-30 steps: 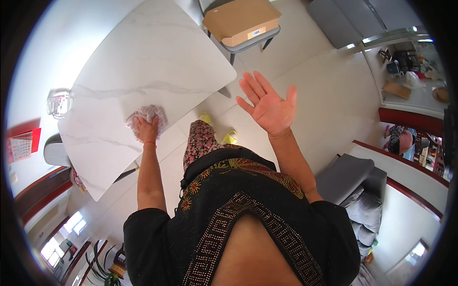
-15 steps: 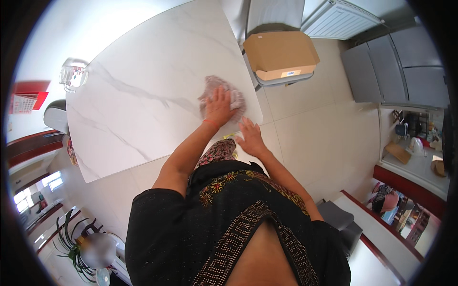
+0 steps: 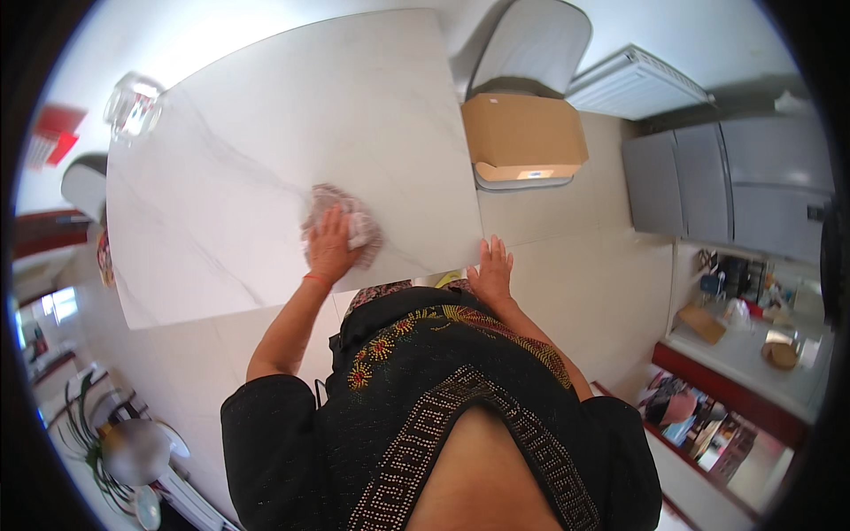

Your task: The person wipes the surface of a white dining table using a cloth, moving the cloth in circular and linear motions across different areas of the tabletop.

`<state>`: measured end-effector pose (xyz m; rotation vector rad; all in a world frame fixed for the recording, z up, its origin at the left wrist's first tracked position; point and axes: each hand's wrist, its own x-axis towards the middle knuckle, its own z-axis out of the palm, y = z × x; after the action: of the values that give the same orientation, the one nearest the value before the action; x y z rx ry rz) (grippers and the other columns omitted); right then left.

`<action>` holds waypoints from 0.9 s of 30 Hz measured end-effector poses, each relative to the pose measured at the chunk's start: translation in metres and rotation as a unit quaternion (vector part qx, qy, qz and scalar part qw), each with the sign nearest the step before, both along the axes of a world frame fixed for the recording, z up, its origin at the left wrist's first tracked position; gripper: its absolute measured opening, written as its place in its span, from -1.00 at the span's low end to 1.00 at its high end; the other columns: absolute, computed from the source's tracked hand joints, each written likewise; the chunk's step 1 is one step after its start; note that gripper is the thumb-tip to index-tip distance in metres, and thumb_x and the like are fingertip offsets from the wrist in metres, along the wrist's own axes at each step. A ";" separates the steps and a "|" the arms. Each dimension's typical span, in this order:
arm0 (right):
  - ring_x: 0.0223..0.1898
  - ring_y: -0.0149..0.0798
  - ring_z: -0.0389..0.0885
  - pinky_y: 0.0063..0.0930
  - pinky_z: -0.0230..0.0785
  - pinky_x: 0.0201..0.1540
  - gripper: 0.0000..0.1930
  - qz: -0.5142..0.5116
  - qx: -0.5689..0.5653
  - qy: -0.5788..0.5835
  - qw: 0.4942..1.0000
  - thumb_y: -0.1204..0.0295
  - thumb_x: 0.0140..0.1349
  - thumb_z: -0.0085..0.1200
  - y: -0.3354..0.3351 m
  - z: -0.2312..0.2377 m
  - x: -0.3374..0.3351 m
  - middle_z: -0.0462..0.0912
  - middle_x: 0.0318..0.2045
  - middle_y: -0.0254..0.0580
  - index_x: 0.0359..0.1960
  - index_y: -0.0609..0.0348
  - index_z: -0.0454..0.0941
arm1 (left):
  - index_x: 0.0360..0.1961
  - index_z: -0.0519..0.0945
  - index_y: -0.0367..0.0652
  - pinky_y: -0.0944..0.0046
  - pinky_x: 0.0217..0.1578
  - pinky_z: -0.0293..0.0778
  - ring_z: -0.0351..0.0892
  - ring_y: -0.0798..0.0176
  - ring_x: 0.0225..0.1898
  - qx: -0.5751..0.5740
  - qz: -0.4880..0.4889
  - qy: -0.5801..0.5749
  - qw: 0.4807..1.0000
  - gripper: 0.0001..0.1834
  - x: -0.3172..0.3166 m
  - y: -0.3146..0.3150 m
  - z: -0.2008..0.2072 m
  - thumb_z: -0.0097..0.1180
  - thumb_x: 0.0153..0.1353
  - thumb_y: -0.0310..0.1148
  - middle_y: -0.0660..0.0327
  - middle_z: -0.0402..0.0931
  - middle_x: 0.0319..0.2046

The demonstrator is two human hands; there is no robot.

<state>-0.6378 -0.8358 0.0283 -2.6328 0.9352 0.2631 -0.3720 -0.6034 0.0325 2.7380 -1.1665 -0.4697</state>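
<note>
The left hand [image 3: 332,248], fingers stretched, presses a crumpled pink-and-white fabric cloth [image 3: 368,237] onto a white, grey-veined, marble-look desk [image 3: 266,106]; whether it grips the fabric cannot be told. Cloth and left hand have slid leftward, away from the empty, outspread right hand [image 3: 492,270] beside the desk's corner, so the rubbing seems to be reaching more of the surface.

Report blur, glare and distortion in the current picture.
Head view: the far edge of the table bows, a fisheye effect; head view: the wall beyond washes out nearly white; head view: the left hand and cloth look slightly soft; head view: a round grey patch beside the plant is too blurred to identify.
</note>
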 end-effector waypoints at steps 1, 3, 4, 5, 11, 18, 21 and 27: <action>0.38 0.12 -0.06 0.22 -0.25 0.32 -0.27 0.011 -0.007 -0.007 1.000 0.19 0.08 0.10 -0.003 0.001 0.005 0.04 0.33 0.14 0.27 0.21 0.16 | 0.29 0.22 -0.05 -0.23 0.24 0.01 -0.04 0.04 0.39 0.015 0.052 -0.007 0.999 -0.17 0.008 0.018 -0.001 0.22 0.02 0.00 0.13 -0.02 0.39; 0.38 0.12 -0.06 0.22 -0.25 0.32 -0.28 0.041 -0.014 -0.016 0.999 0.19 0.07 0.10 -0.007 0.000 0.019 0.04 0.33 0.14 0.27 0.21 0.16 | 0.29 0.22 -0.06 -0.23 0.22 0.02 -0.04 0.02 0.39 -0.003 0.166 -0.021 0.986 -0.18 0.022 0.056 -0.011 0.23 0.03 -0.02 0.12 -0.02 0.39; 0.38 0.12 -0.06 0.22 -0.25 0.32 -0.28 0.069 -0.018 -0.021 0.997 0.21 0.07 0.10 -0.007 -0.004 0.029 0.04 0.33 0.14 0.27 0.21 0.16 | 0.28 0.22 -0.06 -0.24 0.21 0.03 -0.04 0.01 0.38 -0.036 0.229 -0.029 0.972 -0.19 0.030 0.074 -0.021 0.23 0.04 -0.03 0.11 -0.02 0.38; 0.38 0.12 -0.06 0.22 -0.25 0.32 -0.28 0.095 -0.022 -0.026 0.995 0.22 0.06 0.10 -0.006 -0.006 0.037 0.04 0.33 0.14 0.27 0.21 0.16 | 0.27 0.23 -0.09 -0.28 0.20 0.03 -0.05 0.00 0.38 -0.045 0.272 -0.056 0.960 -0.22 0.036 0.086 -0.028 0.21 0.06 -0.04 0.11 -0.02 0.38; 0.38 0.10 -0.04 0.19 -0.25 0.33 -0.26 0.263 -0.002 -0.107 0.959 0.26 0.04 0.13 0.006 0.001 0.095 0.03 0.34 0.13 0.28 0.20 0.15 | 0.21 0.28 -0.11 -0.33 0.19 0.04 -0.02 -0.09 0.35 -0.070 0.391 -0.134 0.908 -0.22 0.039 0.028 -0.053 0.18 0.04 0.07 -0.01 0.05 0.33; 0.38 0.10 -0.05 0.18 -0.25 0.33 -0.25 0.297 -0.004 -0.118 0.947 0.25 0.04 0.14 -0.027 0.013 0.097 0.06 0.33 0.12 0.29 0.20 0.14 | 0.26 0.23 0.01 -0.28 0.15 0.15 0.03 -0.11 0.33 -0.082 0.256 0.032 0.963 -0.10 -0.019 -0.128 0.018 0.23 -0.07 0.17 -0.01 0.08 0.31; 0.39 0.10 -0.06 0.19 -0.25 0.33 -0.25 0.263 0.011 -0.091 0.960 0.24 0.05 0.14 -0.047 0.016 0.089 0.05 0.33 0.12 0.28 0.21 0.14 | 0.22 0.29 -0.04 -0.24 0.12 0.17 0.04 -0.02 0.34 -0.186 0.334 0.057 0.922 -0.17 -0.016 -0.123 0.002 0.16 0.00 0.18 0.00 0.10 0.30; 0.37 0.12 -0.03 0.23 -0.25 0.31 -0.23 0.294 0.021 -0.187 0.937 0.22 0.03 0.18 -0.080 0.012 0.097 0.06 0.33 0.12 0.27 0.19 0.15 | 0.34 0.09 -0.11 -0.23 0.33 -0.34 -0.41 0.00 0.46 -0.135 0.684 -0.019 0.716 -0.32 -0.004 -0.050 -0.028 -0.15 0.28 -0.04 -0.03 -0.28 0.43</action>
<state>-0.5410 -0.9158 0.0407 -2.7174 0.0088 -0.0844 -0.3760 -0.6535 0.0046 2.4502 0.8674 0.0063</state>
